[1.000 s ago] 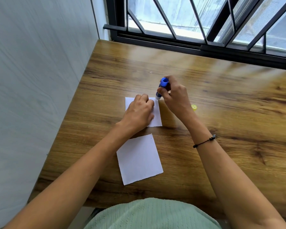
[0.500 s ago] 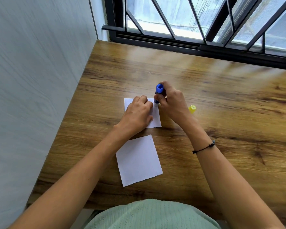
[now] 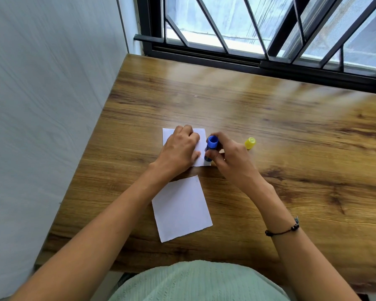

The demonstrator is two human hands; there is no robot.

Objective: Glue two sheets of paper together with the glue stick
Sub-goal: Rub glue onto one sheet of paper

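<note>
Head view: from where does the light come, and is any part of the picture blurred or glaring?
Head view: daylight enters through the barred window at the far edge; pale glare streaks lie on the wooden table below it; the wall on the left looks motion-smeared; both paper sheets stay readable.

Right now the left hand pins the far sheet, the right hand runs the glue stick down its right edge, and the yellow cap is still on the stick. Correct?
Not quite: the yellow cap is off, standing on the table right of the right hand. The head view shows it. The rest holds: the left hand pins the far sheet while the glue stick works its right edge.
</note>
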